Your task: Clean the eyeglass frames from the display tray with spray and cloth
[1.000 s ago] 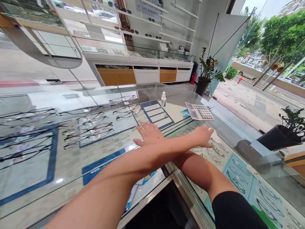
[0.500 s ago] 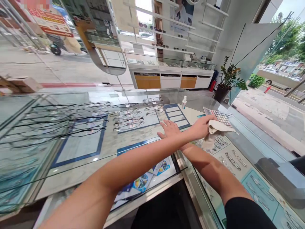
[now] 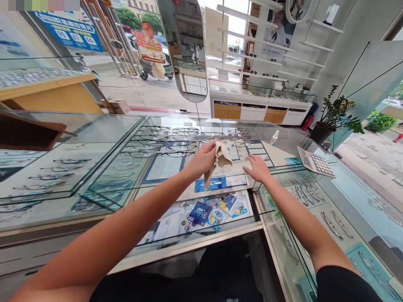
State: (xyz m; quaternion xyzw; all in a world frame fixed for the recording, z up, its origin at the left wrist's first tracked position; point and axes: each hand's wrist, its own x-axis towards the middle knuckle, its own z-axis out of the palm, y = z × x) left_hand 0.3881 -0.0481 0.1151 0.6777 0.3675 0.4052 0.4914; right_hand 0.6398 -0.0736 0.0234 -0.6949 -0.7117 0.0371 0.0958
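Head view: both forearms stretch out over the glass display case [image 3: 132,184], which holds brochures at 6 o'clock and rows of spectacle frames [image 3: 163,144] toward 11. The left hand [image 3: 204,158] pinches a beige cloth [image 3: 220,161] that hangs from closed fingers, while the right hand [image 3: 258,168] lies flat and open on the glass at 1 o'clock. Half a second ago the arms were crossed with the cloth beside the calculator [image 3: 315,162]; now they are uncrossed, the cloth well left of it.

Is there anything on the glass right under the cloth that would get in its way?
Nothing visible. The left hand holds the beige cloth over bare glass counter. The spray bottle and calculator stand off to the right, and the right hand rests beside the cloth.
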